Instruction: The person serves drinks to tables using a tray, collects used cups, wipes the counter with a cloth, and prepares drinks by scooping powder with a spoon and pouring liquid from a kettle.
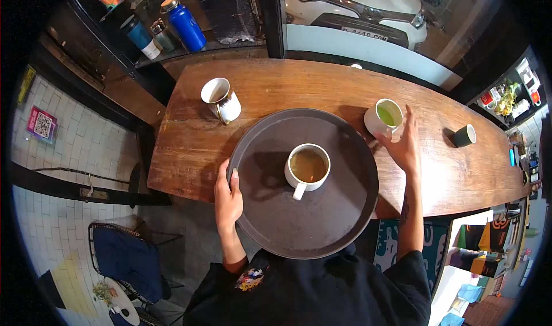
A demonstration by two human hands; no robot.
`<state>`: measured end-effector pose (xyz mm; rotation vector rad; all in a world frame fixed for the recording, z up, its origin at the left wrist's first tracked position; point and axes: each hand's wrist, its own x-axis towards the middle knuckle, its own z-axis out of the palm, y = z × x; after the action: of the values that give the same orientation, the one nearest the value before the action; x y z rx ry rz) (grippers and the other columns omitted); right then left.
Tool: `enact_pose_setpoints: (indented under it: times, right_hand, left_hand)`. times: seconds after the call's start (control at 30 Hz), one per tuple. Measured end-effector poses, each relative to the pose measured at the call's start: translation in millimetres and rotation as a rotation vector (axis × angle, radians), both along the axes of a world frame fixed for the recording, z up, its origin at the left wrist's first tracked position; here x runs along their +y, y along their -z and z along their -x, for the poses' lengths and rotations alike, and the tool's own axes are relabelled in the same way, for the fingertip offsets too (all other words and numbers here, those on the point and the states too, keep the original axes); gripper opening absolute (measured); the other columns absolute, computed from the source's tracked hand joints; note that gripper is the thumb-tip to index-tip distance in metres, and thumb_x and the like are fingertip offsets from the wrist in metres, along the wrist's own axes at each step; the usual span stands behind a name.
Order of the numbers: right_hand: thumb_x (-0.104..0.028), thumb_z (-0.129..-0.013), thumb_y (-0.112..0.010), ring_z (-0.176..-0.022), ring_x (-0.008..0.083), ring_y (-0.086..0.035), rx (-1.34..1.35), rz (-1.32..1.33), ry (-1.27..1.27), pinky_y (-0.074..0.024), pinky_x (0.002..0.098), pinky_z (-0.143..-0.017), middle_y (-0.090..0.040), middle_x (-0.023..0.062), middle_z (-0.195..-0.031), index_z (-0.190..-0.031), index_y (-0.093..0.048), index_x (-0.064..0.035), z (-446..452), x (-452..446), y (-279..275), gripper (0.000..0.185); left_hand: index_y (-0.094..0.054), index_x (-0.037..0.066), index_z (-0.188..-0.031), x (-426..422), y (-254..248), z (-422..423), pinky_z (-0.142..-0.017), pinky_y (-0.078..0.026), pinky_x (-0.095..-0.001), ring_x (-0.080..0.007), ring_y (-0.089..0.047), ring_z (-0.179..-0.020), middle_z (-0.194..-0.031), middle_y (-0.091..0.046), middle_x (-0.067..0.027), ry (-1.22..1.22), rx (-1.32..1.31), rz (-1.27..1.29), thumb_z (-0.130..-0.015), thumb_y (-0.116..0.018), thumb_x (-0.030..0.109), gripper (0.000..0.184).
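Note:
My left hand grips the left rim of a round dark brown serving tray, thumb on top. The tray overlaps the table's near edge. On it stands a white mug with brownish liquid, its handle pointing toward me. Beyond the tray's right rim, my right hand is at a white cup holding green liquid. Its fingers are spread around the cup's right and near sides; whether they touch it I cannot tell.
A white mug with gold-brown markings stands at the table's left. Farther right is a small dark green cup. The wooden table runs along a window. A blue chair stands at lower left; bottles line a shelf behind glass.

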<state>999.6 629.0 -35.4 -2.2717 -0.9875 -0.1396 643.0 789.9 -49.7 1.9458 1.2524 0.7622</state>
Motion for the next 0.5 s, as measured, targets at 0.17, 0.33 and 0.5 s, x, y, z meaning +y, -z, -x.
enact_pose_setpoints:
  times: [0.17, 0.33, 0.5]
  right_hand:
    - [-0.027, -0.071, -0.081, -0.123, 0.0415, -0.047, 0.067, -0.016, 0.014, -0.0429, 0.0464, -0.099, -0.043, 0.0276, -0.135, -0.142, -0.028, -0.0017, -8.4, 23.8, 6.9, 0.092]
    - [-0.021, -0.069, -0.082, -0.115, 0.0386, -0.055, 0.123, -0.049, 0.007, -0.0456, 0.045, -0.095, -0.057, 0.026, -0.121, -0.131, -0.045, 0.0018, -15.3, 18.2, 0.6, 0.076]
    - [-0.017, -0.066, -0.082, -0.109, 0.0367, -0.06, 0.158, -0.047, 0.043, -0.0478, 0.0442, -0.092, -0.062, 0.025, -0.113, -0.127, -0.048, 0.0043, -17.5, -14.7, -11.7, 0.073]
  left_hand:
    - [-0.046, -0.002, -0.13, -0.1, 0.9, -6.6, -0.095, -0.042, -0.0401, -0.0377, -0.057, -0.11, -0.118, -0.06, -0.0239, -0.018, 0.011, -0.014, -0.1, -0.043, 0.014, 0.034]
    - [-0.046, -0.001, -0.13, -2.5, -1.8, -12.7, -0.095, -0.041, -0.0404, -0.0375, -0.057, -0.11, -0.119, -0.059, -0.0238, -0.024, 0.017, 0.023, -0.1, -0.043, 0.013, 0.034]
    - [-0.047, -0.002, -0.129, -4.1, -1.0, -17.7, -0.095, -0.042, -0.039, -0.034, -0.057, -0.109, -0.117, -0.06, -0.022, -0.022, 0.004, 0.01, -0.1, -0.042, 0.013, 0.033]
